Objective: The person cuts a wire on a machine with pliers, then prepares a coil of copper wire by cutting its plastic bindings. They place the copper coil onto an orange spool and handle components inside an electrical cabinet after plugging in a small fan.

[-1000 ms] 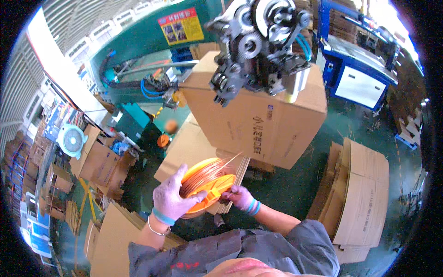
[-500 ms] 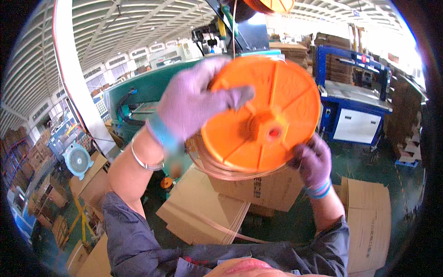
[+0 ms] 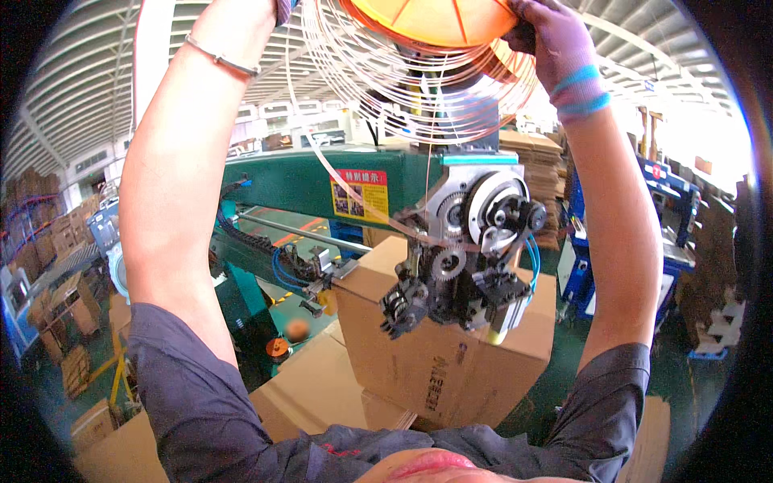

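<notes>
Overhead, my right hand [image 3: 555, 40], in a purple glove with a blue-striped cuff, has its fingers closed on the rim of an orange spool [image 3: 435, 20]. My left hand [image 3: 283, 10] is raised to the spool's left; only a sliver of glove shows and its fingers are cut off by the upper edge. Loose loops of copper-coloured wire [image 3: 362, 105] hang below the spool. One strand [image 3: 326, 165] runs down to a machine head with gears and rollers [image 3: 467, 241], which sits below and between my arms.
The machine head joins a green beam [image 3: 298, 181] bearing a warning label. Beneath stands a cardboard box [image 3: 435, 362], with flat cardboard sheets [image 3: 310, 382] to its left. A blue-framed machine [image 3: 672, 201] and stacked cardboard [image 3: 531, 165] are at the right. A small orange reel [image 3: 278, 348] lies low at the left.
Both arms have lifted the spool from chest height to overhead, past the upper edge of view. Wire loops now hang loose below it, and the machine head has come into sight.
</notes>
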